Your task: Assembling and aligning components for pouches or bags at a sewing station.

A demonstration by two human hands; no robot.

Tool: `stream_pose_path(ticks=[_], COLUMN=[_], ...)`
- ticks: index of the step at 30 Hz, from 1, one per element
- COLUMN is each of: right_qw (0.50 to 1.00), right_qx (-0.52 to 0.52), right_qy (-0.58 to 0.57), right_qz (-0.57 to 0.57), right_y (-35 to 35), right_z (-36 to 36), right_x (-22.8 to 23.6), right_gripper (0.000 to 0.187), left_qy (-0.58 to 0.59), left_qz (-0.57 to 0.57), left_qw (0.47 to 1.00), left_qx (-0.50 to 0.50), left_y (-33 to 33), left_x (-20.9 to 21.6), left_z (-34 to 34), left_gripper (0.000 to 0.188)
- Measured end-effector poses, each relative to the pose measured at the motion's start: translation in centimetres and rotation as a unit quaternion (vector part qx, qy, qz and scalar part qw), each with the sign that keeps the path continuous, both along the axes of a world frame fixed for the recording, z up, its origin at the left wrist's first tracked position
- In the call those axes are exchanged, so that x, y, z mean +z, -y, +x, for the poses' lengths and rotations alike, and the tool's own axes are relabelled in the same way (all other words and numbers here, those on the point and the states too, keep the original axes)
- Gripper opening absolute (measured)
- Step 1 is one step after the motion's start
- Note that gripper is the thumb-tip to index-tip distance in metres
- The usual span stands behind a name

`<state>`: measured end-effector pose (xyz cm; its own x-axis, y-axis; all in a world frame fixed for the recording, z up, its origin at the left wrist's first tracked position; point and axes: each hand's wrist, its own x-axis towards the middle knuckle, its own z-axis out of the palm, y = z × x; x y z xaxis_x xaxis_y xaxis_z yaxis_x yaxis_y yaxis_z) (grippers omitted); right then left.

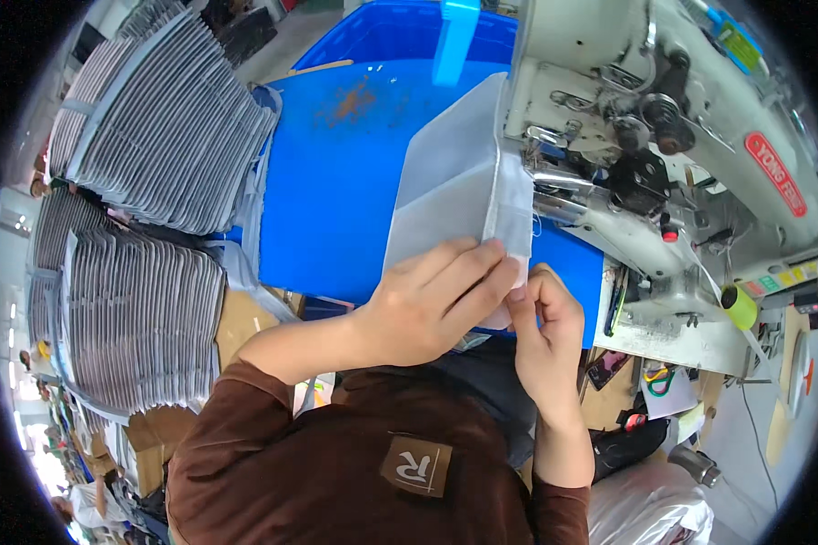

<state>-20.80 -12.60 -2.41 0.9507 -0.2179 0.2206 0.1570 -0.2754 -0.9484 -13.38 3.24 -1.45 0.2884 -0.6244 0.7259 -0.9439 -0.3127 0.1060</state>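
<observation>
Lying just left of the sewing machine (727,113) is the white fabric (447,195); on it rests the left hand (432,304), fingers slightly bent, grip unclear, while the right hand (550,331) pinches its near corner.

Pretty clearly a sewing workshop or small factory floor, no way this was somebody's living room. A big industrial-looking sewing machine (745,118) took up the right side, with a whitish sheet of fabric (445,195) right up by it on a blue work surface (327,209). Big strapped stacks of thin, flat pieces (168,136) crowded the left, and another person (91,504) showed way off in the background.
</observation>
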Motion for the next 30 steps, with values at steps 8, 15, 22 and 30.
stream_pose_path(ticks=[8,15,22,30], right_qw=[0.996,0.989,0.993,0.995], right_qx=[-0.012,-0.015,-0.032,-0.047], right_qy=[0.03,0.034,0.042,-0.006], right_qz=[0.081,0.142,0.108,0.092], right_y=[-0.4,-0.2,0.6,0.9], right_z=[1.2,3.7,5.4,6.0], right_x=[-1.9,-2.3,-2.8,-1.5], right_gripper=[0.025,0.03,0.03,0.026], left_qy=[0.024,0.011,0.006,0.019], left_qz=[0.02,0.022,0.042,0.08], left_qw=[1.0,1.0,0.999,0.997], left_qx=[0.0,-0.012,-0.018,-0.014], left_y=[0.5,1.0,1.9,2.7], left_x=[0.0,-0.3,0.1,0.5], left_z=[1.1,3.6,5.4,7.0], left_gripper=[0.035,0.031,0.031,0.03])
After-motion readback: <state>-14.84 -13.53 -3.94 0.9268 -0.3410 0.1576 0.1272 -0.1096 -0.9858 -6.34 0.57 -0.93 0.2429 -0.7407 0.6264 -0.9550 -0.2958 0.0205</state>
